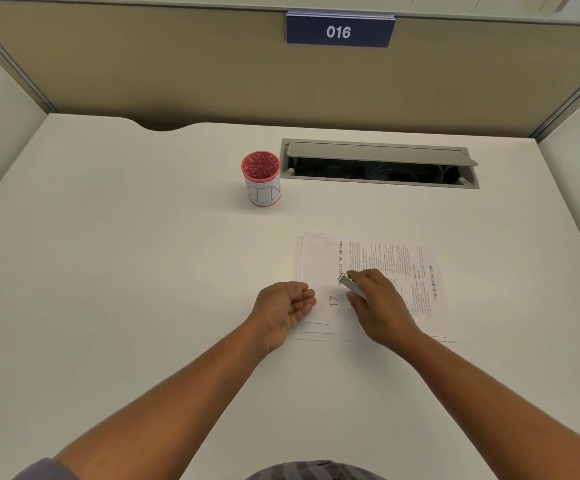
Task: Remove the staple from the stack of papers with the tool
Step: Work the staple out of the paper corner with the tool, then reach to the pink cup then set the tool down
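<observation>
A stack of printed papers lies on the white desk, slightly right of centre, its sheets fanned a little at the left edge. My right hand rests on the papers and grips a small silver metal staple remover, whose tip points up and left. My left hand lies at the left edge of the stack, palm turned inward, fingers loosely curled, nothing visible in it. The staple itself is too small to make out.
A red mesh cup with a white label reading "BIN" stands behind the papers to the left. A grey cable hatch is open in the desk at the back. Beige partition walls enclose the desk, with a blue "016" sign.
</observation>
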`<state>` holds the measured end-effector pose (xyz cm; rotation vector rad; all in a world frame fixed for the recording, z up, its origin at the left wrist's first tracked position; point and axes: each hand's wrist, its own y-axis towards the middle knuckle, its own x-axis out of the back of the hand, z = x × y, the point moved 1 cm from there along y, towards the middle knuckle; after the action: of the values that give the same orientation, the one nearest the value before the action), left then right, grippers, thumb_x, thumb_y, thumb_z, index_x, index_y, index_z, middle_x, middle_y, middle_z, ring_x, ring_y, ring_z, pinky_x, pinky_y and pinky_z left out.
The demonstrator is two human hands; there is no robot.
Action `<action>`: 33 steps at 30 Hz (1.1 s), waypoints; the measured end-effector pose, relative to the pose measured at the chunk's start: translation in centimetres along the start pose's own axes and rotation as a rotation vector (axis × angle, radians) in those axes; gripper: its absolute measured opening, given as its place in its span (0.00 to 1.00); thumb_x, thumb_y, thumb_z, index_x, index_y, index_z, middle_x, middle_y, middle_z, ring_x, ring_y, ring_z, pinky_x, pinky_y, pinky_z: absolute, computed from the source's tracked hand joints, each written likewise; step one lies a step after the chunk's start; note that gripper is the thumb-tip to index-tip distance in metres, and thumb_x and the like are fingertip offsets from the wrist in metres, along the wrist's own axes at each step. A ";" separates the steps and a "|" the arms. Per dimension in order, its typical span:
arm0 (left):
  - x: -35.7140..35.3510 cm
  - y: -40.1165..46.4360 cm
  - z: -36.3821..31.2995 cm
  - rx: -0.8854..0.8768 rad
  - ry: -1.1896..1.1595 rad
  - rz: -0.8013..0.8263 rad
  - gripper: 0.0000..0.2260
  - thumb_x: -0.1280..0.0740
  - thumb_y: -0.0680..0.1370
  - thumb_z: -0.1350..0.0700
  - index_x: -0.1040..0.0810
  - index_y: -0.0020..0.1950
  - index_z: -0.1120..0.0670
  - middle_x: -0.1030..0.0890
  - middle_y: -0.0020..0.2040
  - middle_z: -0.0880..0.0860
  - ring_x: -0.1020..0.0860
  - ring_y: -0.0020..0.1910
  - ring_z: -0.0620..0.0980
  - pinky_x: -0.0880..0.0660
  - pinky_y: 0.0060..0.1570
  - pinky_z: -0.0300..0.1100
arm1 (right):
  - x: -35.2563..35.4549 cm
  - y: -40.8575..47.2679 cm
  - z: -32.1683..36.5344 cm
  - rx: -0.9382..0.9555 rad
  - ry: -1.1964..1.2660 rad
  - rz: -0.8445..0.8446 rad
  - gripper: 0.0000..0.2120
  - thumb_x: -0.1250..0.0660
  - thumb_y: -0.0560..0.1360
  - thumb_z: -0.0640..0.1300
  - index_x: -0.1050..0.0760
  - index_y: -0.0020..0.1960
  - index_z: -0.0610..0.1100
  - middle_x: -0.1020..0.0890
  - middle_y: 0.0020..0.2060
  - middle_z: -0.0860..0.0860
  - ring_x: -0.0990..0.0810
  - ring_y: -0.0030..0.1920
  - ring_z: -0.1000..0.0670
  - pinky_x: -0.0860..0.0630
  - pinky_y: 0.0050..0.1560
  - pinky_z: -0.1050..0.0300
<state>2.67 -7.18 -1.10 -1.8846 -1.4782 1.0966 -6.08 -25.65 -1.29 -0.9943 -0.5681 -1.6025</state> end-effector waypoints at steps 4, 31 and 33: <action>0.2 0.9 0.3 -0.053 0.101 -0.048 0.09 0.39 0.81 0.70 0.19 0.51 0.62 0.15 0.50 0.60 0.15 0.47 0.52 0.17 0.45 0.40 | -1.2 0.7 -1.5 -0.047 -0.079 -0.020 0.23 0.41 0.80 0.38 0.32 0.74 0.47 0.27 0.67 0.46 0.29 0.63 0.41 0.30 0.62 0.41; 0.5 2.8 0.3 -0.102 0.260 -0.109 0.11 0.38 0.79 0.70 0.17 0.49 0.61 0.12 0.47 0.59 0.12 0.44 0.52 0.17 0.42 0.38 | -4.8 3.5 2.7 0.295 -0.473 0.137 0.22 0.38 0.81 0.47 0.28 0.71 0.38 0.27 0.73 0.40 0.29 0.72 0.39 0.25 0.63 0.42; 0.3 2.9 -0.2 -0.169 0.348 -0.133 0.10 0.36 0.78 0.70 0.16 0.48 0.59 0.13 0.46 0.59 0.12 0.46 0.53 0.16 0.44 0.39 | -4.6 3.8 3.2 0.270 -0.458 0.165 0.21 0.38 0.81 0.49 0.28 0.70 0.39 0.27 0.72 0.42 0.28 0.70 0.40 0.23 0.60 0.43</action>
<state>4.47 -7.71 -3.36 -1.9381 -1.5014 0.5626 -1.35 -21.67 -3.99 -1.1726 -0.9598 -1.1175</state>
